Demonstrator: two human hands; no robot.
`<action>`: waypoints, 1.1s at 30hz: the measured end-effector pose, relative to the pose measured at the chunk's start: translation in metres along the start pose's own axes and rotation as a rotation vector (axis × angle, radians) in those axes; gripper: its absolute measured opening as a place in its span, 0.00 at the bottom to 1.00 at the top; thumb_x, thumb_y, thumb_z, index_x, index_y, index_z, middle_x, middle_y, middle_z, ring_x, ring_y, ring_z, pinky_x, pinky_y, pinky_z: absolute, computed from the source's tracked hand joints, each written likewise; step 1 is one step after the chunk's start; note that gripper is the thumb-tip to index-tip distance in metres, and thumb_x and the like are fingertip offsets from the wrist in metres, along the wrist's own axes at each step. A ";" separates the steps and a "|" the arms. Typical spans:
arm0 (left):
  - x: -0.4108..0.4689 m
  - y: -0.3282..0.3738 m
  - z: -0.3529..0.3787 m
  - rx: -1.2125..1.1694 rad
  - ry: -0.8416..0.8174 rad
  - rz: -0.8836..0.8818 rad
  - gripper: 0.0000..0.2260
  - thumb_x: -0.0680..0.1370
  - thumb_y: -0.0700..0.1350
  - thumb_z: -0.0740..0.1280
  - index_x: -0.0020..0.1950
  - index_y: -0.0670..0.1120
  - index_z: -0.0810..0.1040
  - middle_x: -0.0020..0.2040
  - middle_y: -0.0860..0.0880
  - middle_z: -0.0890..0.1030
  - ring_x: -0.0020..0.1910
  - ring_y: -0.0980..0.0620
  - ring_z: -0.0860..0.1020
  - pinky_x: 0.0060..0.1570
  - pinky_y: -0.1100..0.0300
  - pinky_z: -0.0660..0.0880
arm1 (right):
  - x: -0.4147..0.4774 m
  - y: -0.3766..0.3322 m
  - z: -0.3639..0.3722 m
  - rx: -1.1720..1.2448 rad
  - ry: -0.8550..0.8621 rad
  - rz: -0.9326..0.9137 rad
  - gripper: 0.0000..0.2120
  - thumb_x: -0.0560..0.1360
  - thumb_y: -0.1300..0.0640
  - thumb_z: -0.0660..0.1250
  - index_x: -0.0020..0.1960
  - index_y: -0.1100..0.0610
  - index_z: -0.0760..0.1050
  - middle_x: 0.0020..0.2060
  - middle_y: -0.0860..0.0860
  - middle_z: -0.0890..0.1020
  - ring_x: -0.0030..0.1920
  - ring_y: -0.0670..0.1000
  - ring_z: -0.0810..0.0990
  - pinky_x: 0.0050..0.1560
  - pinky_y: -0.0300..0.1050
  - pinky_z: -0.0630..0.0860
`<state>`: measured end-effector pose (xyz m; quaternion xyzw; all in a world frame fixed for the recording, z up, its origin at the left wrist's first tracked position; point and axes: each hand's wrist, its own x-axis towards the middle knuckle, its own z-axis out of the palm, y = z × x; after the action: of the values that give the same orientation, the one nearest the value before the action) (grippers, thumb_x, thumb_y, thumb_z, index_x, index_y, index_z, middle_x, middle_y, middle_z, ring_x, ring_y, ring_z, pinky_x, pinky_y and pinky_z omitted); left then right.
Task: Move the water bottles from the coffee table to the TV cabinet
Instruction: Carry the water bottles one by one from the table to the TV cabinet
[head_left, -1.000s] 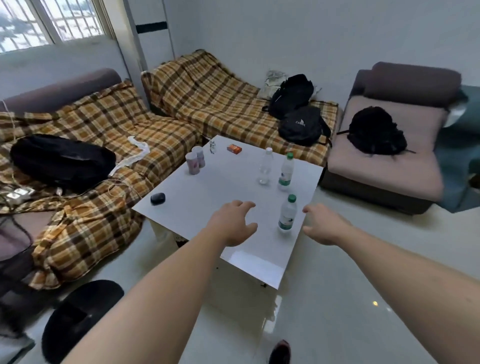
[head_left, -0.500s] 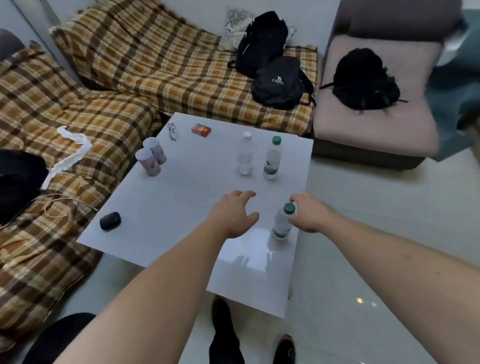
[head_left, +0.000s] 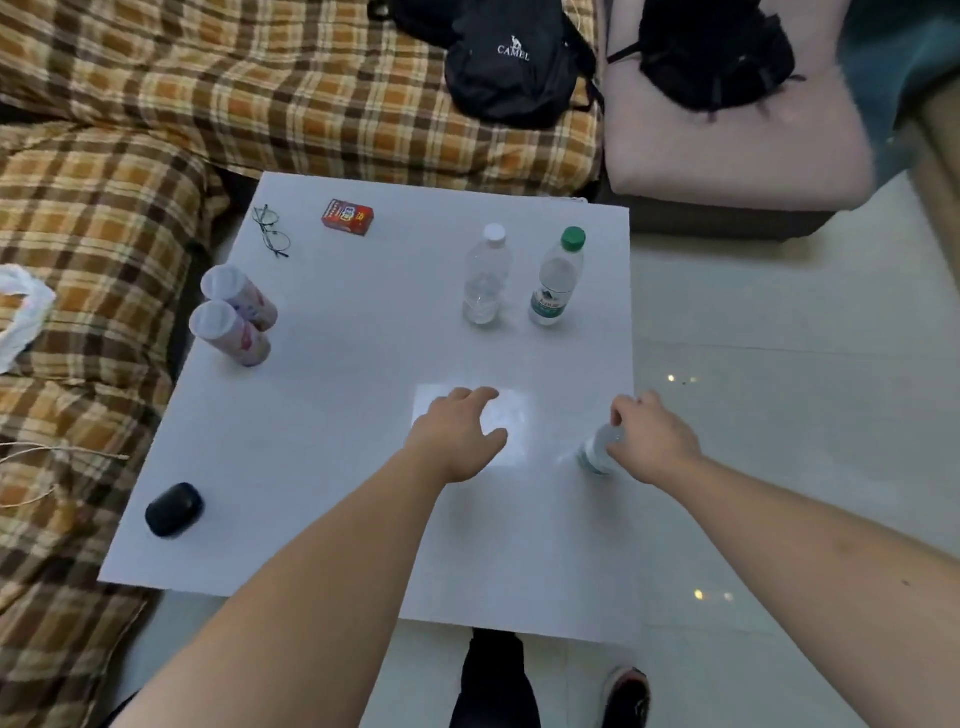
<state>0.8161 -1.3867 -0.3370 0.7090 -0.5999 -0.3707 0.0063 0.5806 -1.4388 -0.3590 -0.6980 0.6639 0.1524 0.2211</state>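
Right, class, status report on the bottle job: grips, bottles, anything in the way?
Right grip holds the near bottle by its top. Left grip open over the coffee table. Behind, white-capped bottle and green-capped bottle stand upright. Nothing in the way.

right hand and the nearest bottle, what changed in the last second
The right hand reached in and now grips the top of the nearest bottle, which still stands on the table. The left hand stays open above it; the white-capped bottle and the green-capped bottle have not moved.
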 end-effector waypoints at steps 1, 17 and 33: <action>0.004 -0.001 0.000 0.011 -0.015 0.001 0.25 0.77 0.53 0.60 0.74 0.54 0.61 0.73 0.49 0.65 0.69 0.46 0.64 0.65 0.49 0.65 | 0.000 0.001 0.002 0.029 0.012 0.024 0.07 0.75 0.59 0.61 0.53 0.56 0.71 0.53 0.56 0.70 0.45 0.61 0.76 0.42 0.48 0.71; -0.024 0.169 0.045 0.270 -0.077 0.421 0.26 0.77 0.54 0.60 0.74 0.54 0.61 0.72 0.49 0.66 0.69 0.46 0.65 0.63 0.48 0.68 | -0.112 0.133 -0.037 0.392 0.228 0.115 0.05 0.71 0.57 0.69 0.41 0.53 0.72 0.42 0.48 0.72 0.45 0.54 0.75 0.38 0.43 0.67; -0.249 0.420 0.191 0.521 -0.047 0.954 0.25 0.77 0.54 0.62 0.73 0.54 0.62 0.72 0.48 0.66 0.69 0.45 0.65 0.65 0.49 0.67 | -0.411 0.371 -0.032 0.417 0.486 0.473 0.06 0.70 0.53 0.70 0.44 0.55 0.78 0.45 0.53 0.80 0.46 0.55 0.78 0.41 0.45 0.73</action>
<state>0.3575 -1.2079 -0.1556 0.3277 -0.9271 -0.1816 -0.0153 0.1801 -1.1096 -0.1632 -0.4817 0.8560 -0.1087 0.1532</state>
